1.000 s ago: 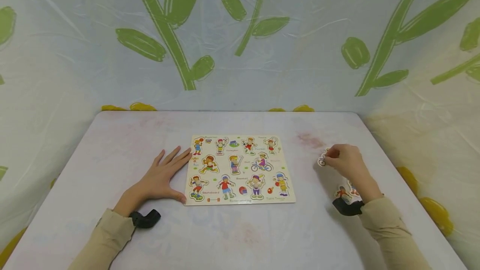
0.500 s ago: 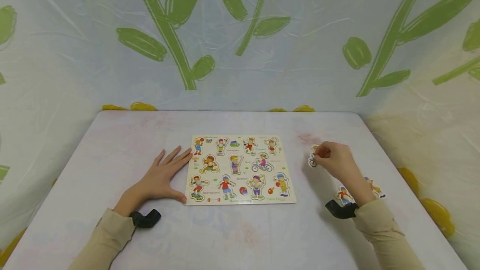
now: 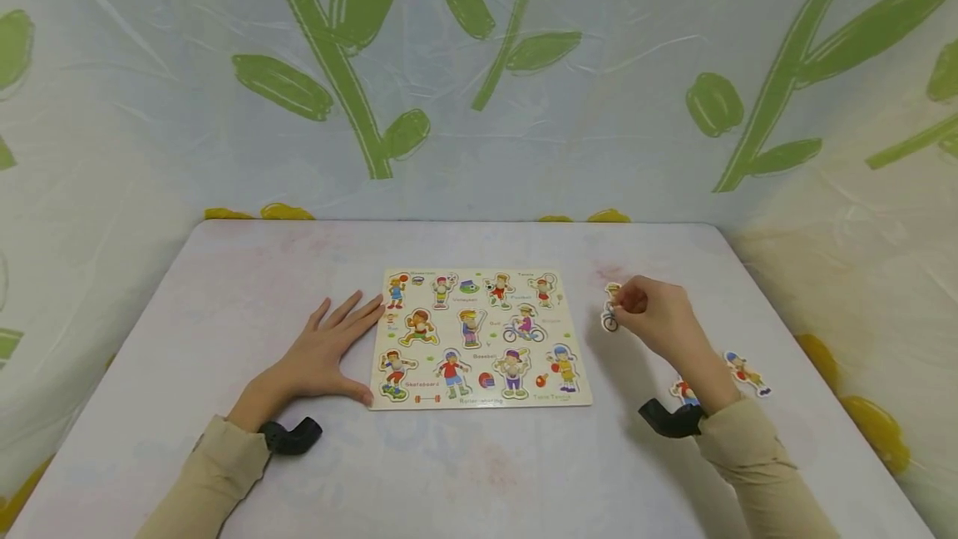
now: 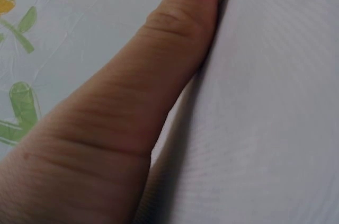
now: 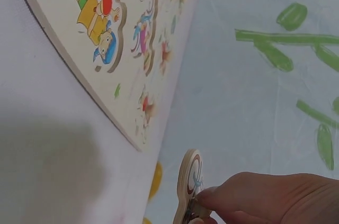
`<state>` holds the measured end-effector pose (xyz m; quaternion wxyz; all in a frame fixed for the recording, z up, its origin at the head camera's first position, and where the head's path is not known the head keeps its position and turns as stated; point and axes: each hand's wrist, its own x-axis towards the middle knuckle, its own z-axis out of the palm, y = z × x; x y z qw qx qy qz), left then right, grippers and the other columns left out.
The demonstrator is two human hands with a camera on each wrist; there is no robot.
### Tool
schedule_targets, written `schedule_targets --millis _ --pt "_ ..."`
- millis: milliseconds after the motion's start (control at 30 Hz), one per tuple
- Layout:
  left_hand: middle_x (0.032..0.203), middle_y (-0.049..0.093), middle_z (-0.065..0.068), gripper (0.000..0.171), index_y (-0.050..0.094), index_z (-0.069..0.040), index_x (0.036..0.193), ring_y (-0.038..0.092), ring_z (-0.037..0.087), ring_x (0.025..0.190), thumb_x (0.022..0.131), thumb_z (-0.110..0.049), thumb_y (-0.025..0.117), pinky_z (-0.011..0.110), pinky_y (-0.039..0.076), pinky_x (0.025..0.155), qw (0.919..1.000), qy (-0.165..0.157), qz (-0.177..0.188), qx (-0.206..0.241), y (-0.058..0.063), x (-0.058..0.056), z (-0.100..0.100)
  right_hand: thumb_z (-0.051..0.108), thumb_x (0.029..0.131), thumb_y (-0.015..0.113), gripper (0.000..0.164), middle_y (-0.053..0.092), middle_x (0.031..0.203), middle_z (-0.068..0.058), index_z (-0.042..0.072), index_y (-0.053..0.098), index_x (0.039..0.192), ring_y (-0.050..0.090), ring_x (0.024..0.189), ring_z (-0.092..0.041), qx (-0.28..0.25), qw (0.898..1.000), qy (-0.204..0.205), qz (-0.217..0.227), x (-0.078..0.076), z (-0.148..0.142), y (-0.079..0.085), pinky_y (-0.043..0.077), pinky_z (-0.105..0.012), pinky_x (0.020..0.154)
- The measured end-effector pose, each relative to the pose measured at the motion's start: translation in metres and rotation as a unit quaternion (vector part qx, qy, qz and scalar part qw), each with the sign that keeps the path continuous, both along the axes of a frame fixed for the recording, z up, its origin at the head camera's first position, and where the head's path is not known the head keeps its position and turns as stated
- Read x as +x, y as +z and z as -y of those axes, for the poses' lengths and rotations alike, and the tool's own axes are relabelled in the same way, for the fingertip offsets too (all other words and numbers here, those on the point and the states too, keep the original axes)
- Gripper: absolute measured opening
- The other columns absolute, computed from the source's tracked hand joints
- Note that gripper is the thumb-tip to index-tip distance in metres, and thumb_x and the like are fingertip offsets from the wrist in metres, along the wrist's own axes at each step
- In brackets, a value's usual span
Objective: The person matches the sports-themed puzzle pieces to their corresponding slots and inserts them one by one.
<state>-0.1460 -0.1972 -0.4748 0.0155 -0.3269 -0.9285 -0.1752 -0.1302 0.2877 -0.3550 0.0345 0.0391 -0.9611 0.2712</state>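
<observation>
The flat wooden puzzle board [image 3: 446, 333] with sports figures lies on the table. My left hand [image 3: 318, 360] rests at its left side, fingers spread and straight, with the thumb at the near left corner; the left wrist view shows mainly the thumb [image 4: 159, 49]. To the right of the board, my right hand [image 3: 664, 318] pinches a puzzle piece [image 3: 609, 311] of a cyclist between thumb and fingertips, off the tabletop. Up close in the right wrist view, a wheel shows on the upright piece [image 5: 189, 173]; the fingers cover its other end.
Two loose puzzle pieces lie by the right forearm: a figure with a blue cap [image 3: 746, 374] and one in red and blue [image 3: 683, 392], partly hidden by the arm. A flower-printed sheet [image 3: 584, 140] hangs behind the table [image 3: 419, 472].
My right hand has moved left toward the board with the cyclist piece, uncovering more of the loose pieces behind it. The left hand and the board stay where they were.
</observation>
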Motion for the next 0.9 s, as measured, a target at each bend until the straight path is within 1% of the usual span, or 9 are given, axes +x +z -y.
schedule_targets --millis 233,467,733,900 --pt "0.165 0.019 0.000 0.135 0.025 -0.015 0.159 0.009 0.033 0.151 0.054 -0.091 0.065 0.063 0.000 0.116 1.0000 0.000 0.002 -0.001 0.000 0.000 -0.001 0.006 0.087 0.072 0.006 0.067 0.080 -0.009 0.000 0.070 0.090 0.057 0.071 -0.022 -0.001 1.000 0.004 0.001 0.000 0.011 0.005 0.050 -0.031 0.060" --pt "0.165 0.018 -0.001 0.136 0.025 -0.016 0.159 0.009 0.032 0.151 0.054 -0.091 0.065 0.062 -0.001 0.116 1.0000 0.001 0.003 -0.002 -0.001 -0.001 -0.001 0.005 0.087 0.072 0.008 0.068 0.080 -0.009 -0.001 0.071 0.091 0.058 0.071 -0.022 -0.009 1.000 0.014 0.004 0.000 0.022 0.010 0.050 -0.032 0.060" --pt "0.166 0.014 -0.004 0.136 0.021 -0.018 0.160 0.005 0.030 0.152 0.054 -0.093 0.061 0.059 -0.003 0.117 0.9997 0.006 0.019 -0.015 0.000 -0.001 -0.001 0.004 0.087 0.072 0.005 0.069 0.081 -0.009 -0.001 0.072 0.089 0.061 0.071 -0.022 -0.024 0.999 0.024 -0.013 -0.002 0.034 0.009 0.052 -0.032 0.061" --pt "0.166 0.016 -0.002 0.136 0.023 -0.017 0.160 0.007 0.032 0.152 0.054 -0.092 0.063 0.061 -0.002 0.117 0.9999 0.003 0.009 -0.008 0.000 -0.001 -0.001 0.003 0.086 0.072 0.004 0.068 0.083 -0.009 0.000 0.073 0.088 0.061 0.071 -0.021 -0.027 0.999 0.032 -0.023 -0.003 0.041 0.007 0.053 -0.032 0.061"
